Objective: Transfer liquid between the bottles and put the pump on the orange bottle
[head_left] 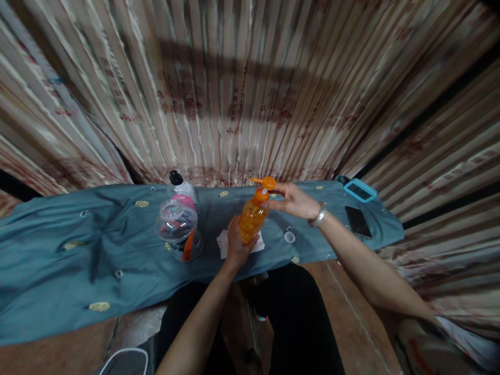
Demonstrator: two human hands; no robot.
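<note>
An orange see-through pump bottle [251,219] is tilted a little to the right above the cloth-covered table. My left hand [237,244] is closed around its lower part. My right hand [294,200], with a silver bangle at the wrist, reaches in from the right and grips the bottle's orange pump top [267,183] between thumb and fingers. A short pale stem shows between the pump head and the collar. Under the bottle lies a white piece of paper or tissue [223,244], partly covered by my left hand.
Left of the bottle stand a clear plastic container [177,229] and a bottle with a black cap [176,178]. A small clear round cap [289,237] lies to the right. Farther right are a dark phone [358,222] and a blue-framed device [360,191]. Pleated curtains [242,94] hang behind.
</note>
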